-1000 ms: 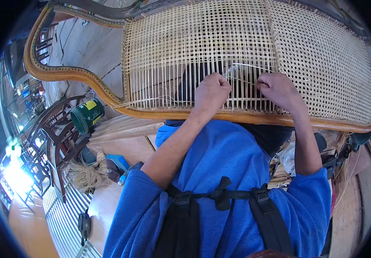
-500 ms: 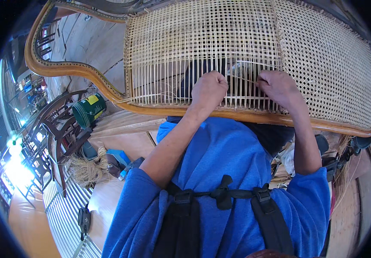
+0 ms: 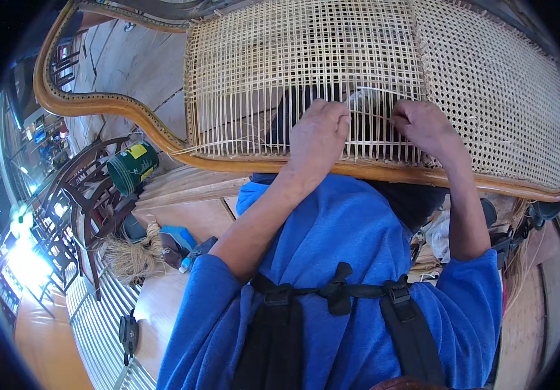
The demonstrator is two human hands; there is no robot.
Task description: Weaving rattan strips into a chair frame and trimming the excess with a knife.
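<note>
The left hand (image 3: 322,130) is working over the cane webbing (image 3: 306,52), near the front edge of a curved wooden furniture frame (image 3: 384,173). Its thumb and fingers are pressing together, and its grip is clamping a thin cane strand (image 3: 372,116), though the pinched end is hiding behind the fingers. The right hand (image 3: 426,127) is facing it, just beside the ridge between the two woven sections, with its grip also pinching together on that strand. The strand is running across the gap between the hands.

The webbing is filling the frame from its left inner edge toward its right end. Its left section is showing an open square weave, and along the front edge the lengthwise strands are standing mostly uncrossed. The right section (image 3: 494,97) is showing a denser pattern of small holes. Loose cane ends (image 3: 228,148) are gathering at the front left corner.

The person is wearing a blue shirt (image 3: 332,227) and a black harness (image 3: 337,291). Beyond the frame's front left corner, a green bucket (image 3: 132,168) is lying tilted beside dark wooden chair parts (image 3: 86,195), and a bundle of pale fibre (image 3: 130,259) is resting near a blue packet (image 3: 179,236).
</note>
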